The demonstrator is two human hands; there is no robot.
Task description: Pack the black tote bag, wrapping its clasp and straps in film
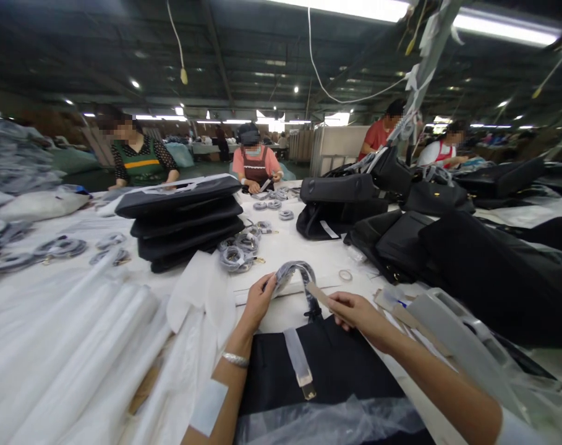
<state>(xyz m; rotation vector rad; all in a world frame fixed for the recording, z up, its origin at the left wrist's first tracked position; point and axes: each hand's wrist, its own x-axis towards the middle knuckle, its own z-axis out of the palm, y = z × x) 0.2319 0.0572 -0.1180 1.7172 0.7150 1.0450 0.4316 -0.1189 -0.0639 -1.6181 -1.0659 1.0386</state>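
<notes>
A black handbag (355,364) lies on the table right in front of me, its lower part covered by clear plastic film (336,417). A pale strip (295,352) runs down to the gold clasp on its front. My left hand (261,300) is closed on the bag's handle (292,267), which arches up and looks wrapped in plastic. In my right hand (352,309) a flat tan strip (318,293), like card or paper, is pinched between thumb and fingers. Its tip is close to the right side of the handle; I cannot tell whether they touch.
Stacked black bags (188,222) stand at the left, beside wrapped strap coils (238,253). More black bags (485,266) are heaped at the right, near a grey plastic bin (452,327). White sheeting (76,358) covers the left side. A tape roll (345,275) lies ahead. Co-workers sit across the table.
</notes>
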